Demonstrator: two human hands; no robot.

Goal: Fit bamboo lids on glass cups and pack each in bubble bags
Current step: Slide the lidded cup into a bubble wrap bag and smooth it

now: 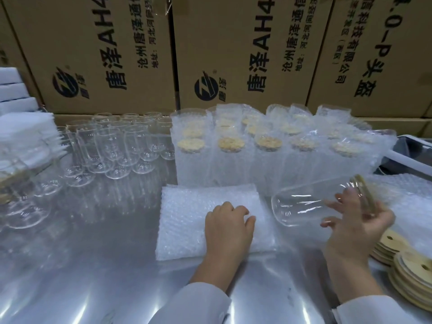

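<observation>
My right hand [357, 220] holds a clear glass cup [304, 202] on its side, base pointing left, with a bamboo lid [364, 190] fitted on its mouth. My left hand [228, 226] rests with curled fingers on a flat stack of bubble bags [187, 218] in front of me. Behind stand several bagged cups [268, 155], their bamboo lids showing through the wrap. Loose bamboo lids [411, 270] lie stacked at the lower right.
Several empty glass cups [112, 146] stand upside down at the left. More glasses [21, 195] sit at the far left. White foam sheets [21, 127] and cardboard boxes [105, 54] line the back. More bubble wrap [406, 197] lies at the right, on the shiny metal table [93, 277].
</observation>
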